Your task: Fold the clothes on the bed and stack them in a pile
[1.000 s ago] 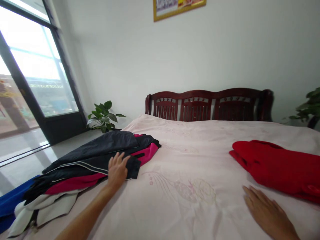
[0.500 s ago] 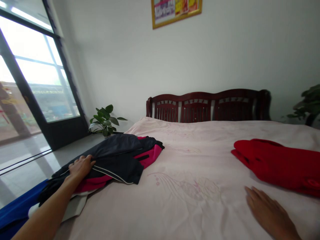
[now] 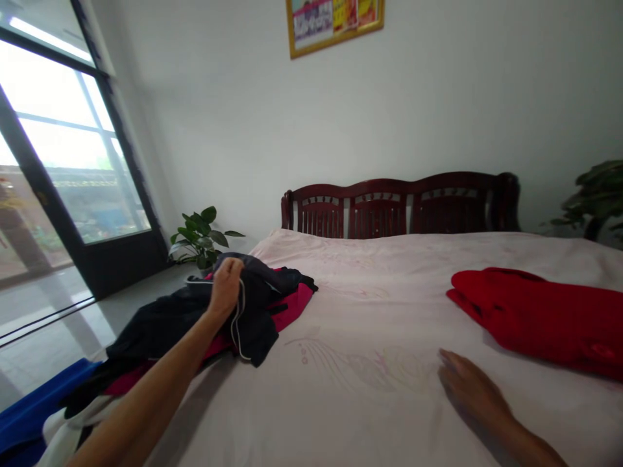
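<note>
My left hand (image 3: 226, 284) is closed on a dark navy garment with white piping (image 3: 257, 324), lifting a bunched fold of it above the pile. Whether it is a top or trousers I cannot tell. Under it lies a bright pink and black garment (image 3: 295, 307), partly covered. Over the bed, my right hand (image 3: 470, 383) has its fingers stretched out and holds nothing. Beyond that hand, to the right, rests a folded red garment (image 3: 540, 318), apart from it.
A pale pink floral sheet (image 3: 370, 415) covers the bed. Blue clothing (image 3: 43, 395) and white clothing (image 3: 63, 431) lie at the lower left. Behind stand a dark wooden headboard (image 3: 377, 217) and potted plants (image 3: 197, 237). A glass door (image 3: 97, 155) is at left.
My left hand has moved right and up, raising a fold of the dark garment that lay flat on the pile. My right hand has shifted left over the sheet.
</note>
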The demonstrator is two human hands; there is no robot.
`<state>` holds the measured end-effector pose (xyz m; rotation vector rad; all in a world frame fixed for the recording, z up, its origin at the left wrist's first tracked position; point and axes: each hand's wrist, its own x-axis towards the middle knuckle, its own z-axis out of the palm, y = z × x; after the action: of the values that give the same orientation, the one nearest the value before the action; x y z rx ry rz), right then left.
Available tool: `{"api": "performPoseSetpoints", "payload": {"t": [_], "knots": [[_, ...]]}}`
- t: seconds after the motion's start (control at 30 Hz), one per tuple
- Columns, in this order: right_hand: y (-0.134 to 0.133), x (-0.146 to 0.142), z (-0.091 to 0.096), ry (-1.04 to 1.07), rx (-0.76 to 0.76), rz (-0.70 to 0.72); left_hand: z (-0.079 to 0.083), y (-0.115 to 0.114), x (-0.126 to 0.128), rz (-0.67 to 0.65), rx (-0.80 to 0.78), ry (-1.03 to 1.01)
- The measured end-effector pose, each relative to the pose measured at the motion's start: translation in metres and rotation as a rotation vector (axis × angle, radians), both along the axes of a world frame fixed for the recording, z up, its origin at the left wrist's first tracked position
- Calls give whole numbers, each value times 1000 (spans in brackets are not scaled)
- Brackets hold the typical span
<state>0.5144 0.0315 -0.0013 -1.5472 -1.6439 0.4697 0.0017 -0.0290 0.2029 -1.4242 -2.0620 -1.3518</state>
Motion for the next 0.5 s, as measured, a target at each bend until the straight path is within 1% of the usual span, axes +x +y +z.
{"api": "performPoseSetpoints", "payload": {"t": [0.03, 0.07, 0.1, 0.13, 0.17, 0.2, 0.23, 0.27, 0.3, 0.33, 0.4, 0.47, 0.5], "knots": [[-5, -23, 7, 75, -55, 44, -6, 0, 31, -92, 22, 0], [-12, -47, 15, 358, -172, 70, -15, -4, 61, -290, 59, -45], [-21, -71, 24, 617, -308, 156, -25, -10, 88, -485, 43, -90], [-32, -93, 33, 810, -443, 244, -36, -19, 112, -673, -27, -109], [-43, -114, 42, 937, -575, 253, -46, -30, 132, -876, -164, -84], [-55, -131, 49, 1040, -682, 300, -56, -42, 145, -1029, -293, -31], [-65, -145, 56, 1131, -792, 376, -64, -53, 152, -1117, -375, 35], [-73, -155, 62, 1207, -864, 421, -71, -64, 153, -1148, -433, 111], [-79, -162, 65, 1269, -906, 455, -77, -72, 148, -1116, -456, 184], [-82, -167, 67, 1318, -922, 464, -84, -78, 138, -1035, -456, 245], [-82, -172, 66, 1375, -889, 423, -99, -84, 109, -785, -440, 302], [-76, -176, 60, 1394, -847, 370, -118, -83, 74, -536, -432, 242], [-73, -179, 57, 1396, -831, 343, -128, -81, 58, -453, -435, 172]]}}
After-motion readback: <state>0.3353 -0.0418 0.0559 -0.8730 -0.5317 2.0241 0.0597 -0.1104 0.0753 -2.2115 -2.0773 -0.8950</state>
